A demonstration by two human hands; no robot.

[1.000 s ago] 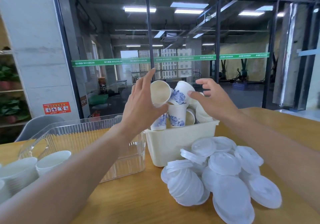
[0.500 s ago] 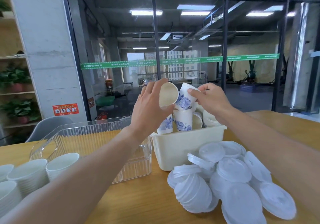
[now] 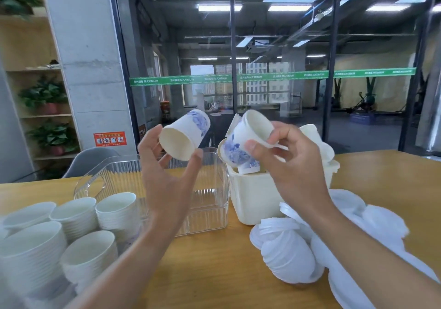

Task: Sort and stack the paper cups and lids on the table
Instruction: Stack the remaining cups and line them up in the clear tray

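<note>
The left hand (image 3: 167, 184) holds a cup (image 3: 185, 134) up above the clear bin (image 3: 210, 203), its fingers (image 3: 149, 145) curled round the rim, thumb on the near edge. That cup lies tilted on its side, mouth toward the camera, its blue print facing away. The right hand (image 3: 286, 165) grips a second cup (image 3: 248, 139) over the white tub (image 3: 253, 198), fingers and thumb pinching its rim; this one leans with its mouth up and to the right, blue print on its lower side. The two held cups are near each other but apart. More printed cups (image 3: 248, 166) stick out of the tub just beneath the right hand. Stacks of plain white cups (image 3: 76, 215) stand at the left on the wooden surface (image 3: 214, 268), just beside the clear bin. A heap of white lids (image 3: 286, 253) lies to the right, against the front of the tub and partly under the right forearm.
</note>
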